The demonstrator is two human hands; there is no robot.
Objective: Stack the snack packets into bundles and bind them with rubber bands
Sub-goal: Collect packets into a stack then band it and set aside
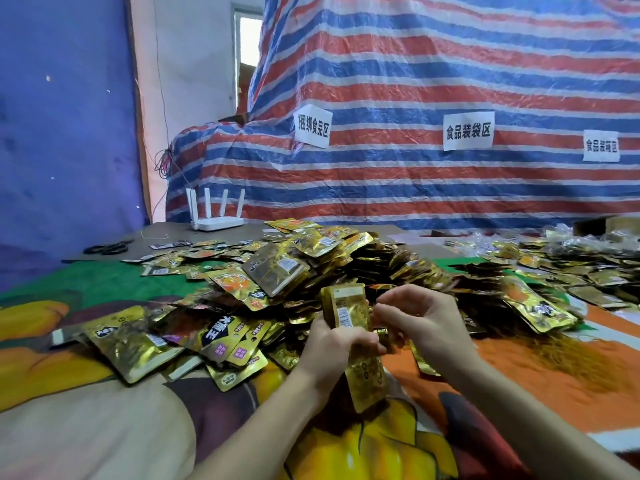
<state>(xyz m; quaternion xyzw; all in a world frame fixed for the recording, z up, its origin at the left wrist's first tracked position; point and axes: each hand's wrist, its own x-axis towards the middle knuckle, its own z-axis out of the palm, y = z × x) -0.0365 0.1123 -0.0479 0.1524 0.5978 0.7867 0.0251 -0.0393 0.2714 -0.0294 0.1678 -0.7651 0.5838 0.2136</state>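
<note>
A big heap of gold foil snack packets (311, 268) covers the middle of the work surface. In front of it my left hand (332, 344) grips an upright bundle of gold packets (346, 306) around its middle; the bundle's lower end hangs below my fingers. My right hand (419, 317) sits just right of the bundle, fingers curled, fingertips at the bundle's right edge. Whether a rubber band lies between those fingers cannot be made out.
Loose packets (128, 341) spread to the left and more lie at the far right (540, 306). A white router (216, 221) and black scissors (107, 248) sit at the back left. A striped tarp (415, 81) with paper signs rises behind. A colourful cloth (391, 441) covers the surface.
</note>
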